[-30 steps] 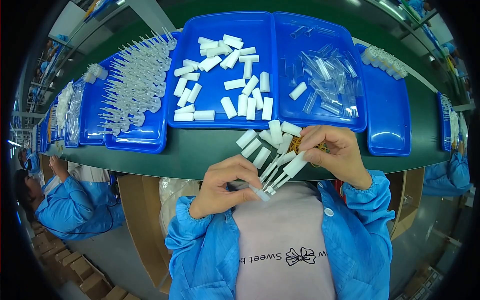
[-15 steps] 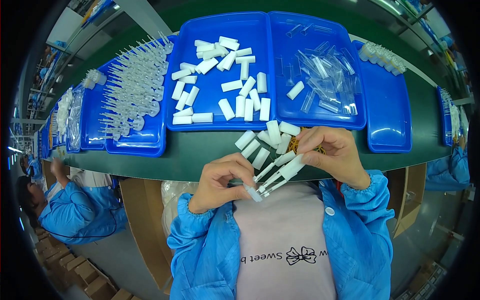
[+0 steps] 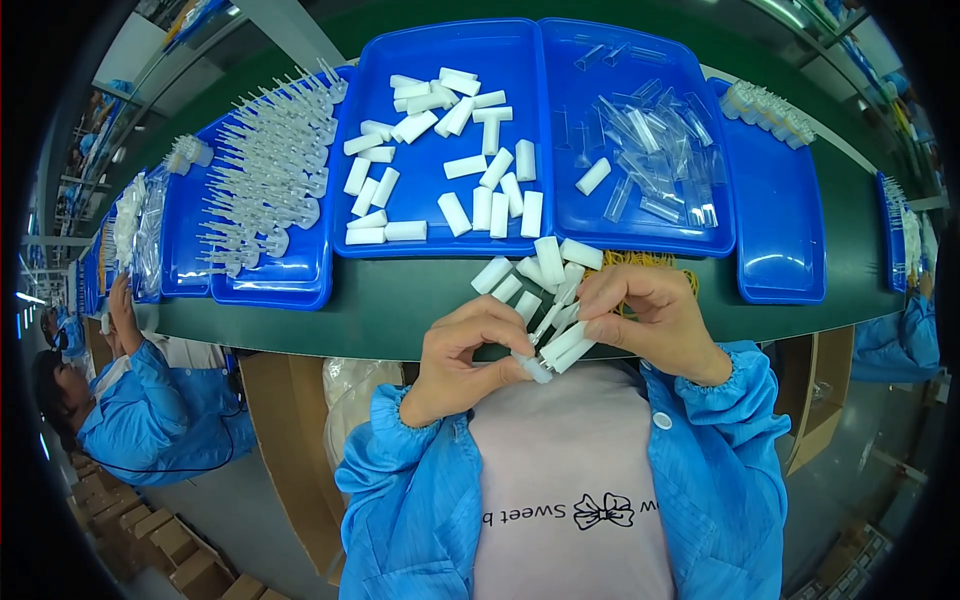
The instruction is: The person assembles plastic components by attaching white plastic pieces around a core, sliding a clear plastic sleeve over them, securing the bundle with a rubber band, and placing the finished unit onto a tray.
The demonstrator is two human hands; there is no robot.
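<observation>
In front of my chest, my left hand (image 3: 468, 352) pinches the base of a translucent plastic piece with thin prongs (image 3: 534, 368). My right hand (image 3: 652, 316) is closed, thumb and fingers around a white block (image 3: 568, 348) that covers one or more of the prongs, its end close to the base. Another pale prong or block rises beside it, partly behind my right fingers. Loose white blocks (image 3: 490, 274) lie on the green table just beyond my hands, between them and the trays. A bundle of yellow bands (image 3: 640, 258) lies partly behind my right hand.
A blue tray (image 3: 410, 60) holds many white blocks; another (image 3: 722, 236) holds clear plastic tubes and one block. Pronged pieces (image 3: 270, 170) stand in rows in the left tray. A further blue tray (image 3: 782, 262) is at right. A co-worker (image 3: 160, 410) sits at far left.
My hands have come closer together, the left moving right. The white block has slid down the prongs toward the base. The co-worker's hand has risen.
</observation>
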